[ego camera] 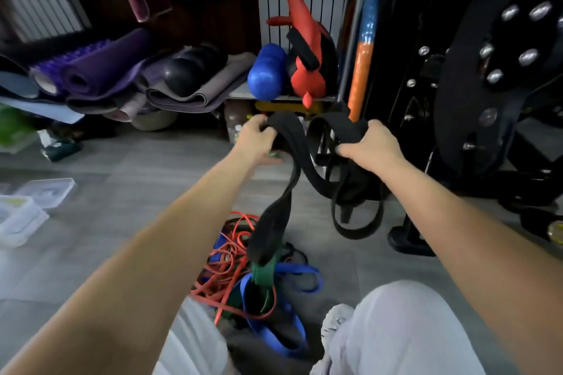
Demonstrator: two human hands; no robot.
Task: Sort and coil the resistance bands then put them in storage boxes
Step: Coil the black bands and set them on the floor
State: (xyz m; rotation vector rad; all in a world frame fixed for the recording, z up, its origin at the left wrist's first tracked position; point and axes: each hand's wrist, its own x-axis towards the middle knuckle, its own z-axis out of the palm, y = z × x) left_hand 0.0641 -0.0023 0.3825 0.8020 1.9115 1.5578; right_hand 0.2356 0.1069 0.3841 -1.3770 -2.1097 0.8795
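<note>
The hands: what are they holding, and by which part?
Both grip the black band near its top: the left hand pinches one raised loop, the right hand clutches bunched loops.

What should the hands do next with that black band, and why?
Probably lift the black band higher to pull it free. The left hand and right hand both grip it, but its hanging end looks caught on the green band in the pile on the floor.
</note>
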